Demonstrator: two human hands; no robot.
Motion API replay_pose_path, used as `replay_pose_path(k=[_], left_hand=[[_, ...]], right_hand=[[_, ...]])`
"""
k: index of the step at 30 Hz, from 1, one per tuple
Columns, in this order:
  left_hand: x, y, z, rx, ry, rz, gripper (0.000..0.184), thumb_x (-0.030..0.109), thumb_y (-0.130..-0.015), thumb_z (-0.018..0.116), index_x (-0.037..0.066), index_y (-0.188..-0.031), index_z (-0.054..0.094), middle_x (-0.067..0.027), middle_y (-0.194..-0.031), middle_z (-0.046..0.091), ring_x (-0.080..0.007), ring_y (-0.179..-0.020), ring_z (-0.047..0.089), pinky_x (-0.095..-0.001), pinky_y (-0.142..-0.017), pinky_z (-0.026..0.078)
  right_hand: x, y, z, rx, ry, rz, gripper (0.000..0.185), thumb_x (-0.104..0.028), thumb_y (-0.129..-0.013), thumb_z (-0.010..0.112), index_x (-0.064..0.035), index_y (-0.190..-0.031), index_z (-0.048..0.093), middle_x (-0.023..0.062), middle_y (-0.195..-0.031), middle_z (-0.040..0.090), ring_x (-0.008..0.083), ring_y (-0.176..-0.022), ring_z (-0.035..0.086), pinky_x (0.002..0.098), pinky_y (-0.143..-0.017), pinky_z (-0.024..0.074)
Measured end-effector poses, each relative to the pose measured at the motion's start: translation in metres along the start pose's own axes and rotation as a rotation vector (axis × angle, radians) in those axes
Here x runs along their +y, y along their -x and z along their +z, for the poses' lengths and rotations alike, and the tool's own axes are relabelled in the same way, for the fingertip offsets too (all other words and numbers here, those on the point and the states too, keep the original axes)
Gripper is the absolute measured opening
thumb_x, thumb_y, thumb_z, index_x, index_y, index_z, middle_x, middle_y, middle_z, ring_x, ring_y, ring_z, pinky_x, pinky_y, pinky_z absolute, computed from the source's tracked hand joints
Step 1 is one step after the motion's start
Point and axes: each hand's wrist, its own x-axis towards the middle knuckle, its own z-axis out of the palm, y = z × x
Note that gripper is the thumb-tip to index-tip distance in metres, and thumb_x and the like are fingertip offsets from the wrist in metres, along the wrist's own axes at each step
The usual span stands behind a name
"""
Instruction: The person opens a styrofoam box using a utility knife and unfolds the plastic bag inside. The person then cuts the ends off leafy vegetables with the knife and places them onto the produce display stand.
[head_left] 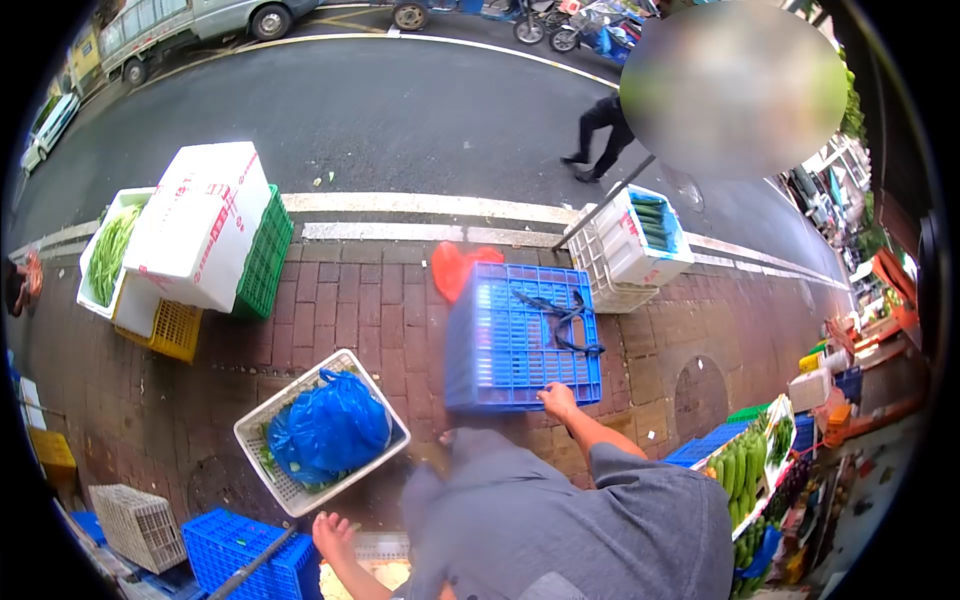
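My right hand [557,399] has its fingers closed on the near edge of a blue plastic crate [522,340]. Black straps [560,325] lie across the crate's slatted face. My left hand [335,535] is down at the lower left, fingers apart and holding nothing. Just beyond it, a white plastic basket [402,437] holds a blue plastic bag [333,425], with some green leaves showing at its edge. Close by my left hand are a blue crate [225,545] and a pale container [385,545], partly hidden by my arm and body.
A white foam box [195,225], green crate [263,265] and long green vegetables [115,252] stand at the left. A red bag [452,270] lies behind the blue crate, near a box of cucumbers [650,222] and a pole [610,200]. A person [605,130] walks along the road.
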Motion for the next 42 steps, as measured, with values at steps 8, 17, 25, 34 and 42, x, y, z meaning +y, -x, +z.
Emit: replay_pose_path(k=[8, 17, 25, 34, 42], left_hand=[[0.055, -0.035, 0.013, -0.001, -0.147, 0.048, 0.040, 0.033, -0.096, 0.061, 0.010, -0.128, 0.054, -0.0088, -0.104, 0.066, -0.0225, -0.080, 0.067, -0.0315, -0.062, 0.052], [0.039, -0.041, 0.103, -0.007, -0.160, -0.083, 0.035, 0.028, -0.098, 0.059, 0.009, -0.127, 0.053, -0.0104, -0.104, 0.066, -0.0221, -0.077, 0.066, -0.0326, -0.061, 0.053], [0.045, -0.010, 0.217, 0.150, -0.221, -0.105, 0.040, 0.026, -0.096, 0.062, 0.005, -0.129, 0.054, -0.0121, -0.109, 0.068, -0.0216, -0.081, 0.069, -0.0291, -0.060, 0.055], [0.094, -0.020, 0.320, 0.147, -0.366, -0.095, 0.033, 0.031, -0.095, 0.063, 0.012, -0.122, 0.060, -0.0048, -0.104, 0.069, -0.0139, -0.079, 0.066, -0.0263, -0.064, 0.051], [0.069, -0.039, 0.284, 0.222, -0.266, -0.172, 0.032, 0.030, -0.095, 0.062, 0.011, -0.121, 0.058, -0.0063, -0.100, 0.068, -0.0179, -0.077, 0.067, -0.0306, -0.059, 0.052]], right_hand=[[-0.048, 0.011, 0.034, 0.110, -0.158, -0.278, 0.032, -0.033, -0.081, 0.068, -0.0058, -0.097, 0.074, 0.0220, -0.091, 0.071, 0.0343, -0.089, 0.069, 0.0408, -0.080, 0.0533], [-0.148, -0.096, -0.004, 0.139, -0.229, -0.294, 0.040, -0.034, -0.083, 0.068, -0.0023, -0.107, 0.069, 0.0212, -0.098, 0.071, 0.0328, -0.098, 0.068, 0.0386, -0.087, 0.0510], [-0.156, -0.285, -0.024, -0.145, -0.487, -0.264, 0.039, -0.030, -0.091, 0.068, -0.0031, -0.118, 0.063, 0.0103, -0.099, 0.067, 0.0187, -0.078, 0.063, 0.0319, -0.055, 0.0517], [-0.198, -0.295, -0.032, -0.346, -0.642, -0.062, 0.031, -0.026, -0.090, 0.067, -0.0022, -0.109, 0.064, 0.0059, -0.082, 0.062, 0.0142, -0.058, 0.056, 0.0276, -0.048, 0.0476], [-0.296, -0.315, -0.045, -0.386, -0.522, -0.257, 0.032, -0.026, -0.093, 0.064, -0.0016, -0.113, 0.063, 0.0043, -0.087, 0.064, 0.0108, -0.063, 0.055, 0.0249, -0.051, 0.0458]])
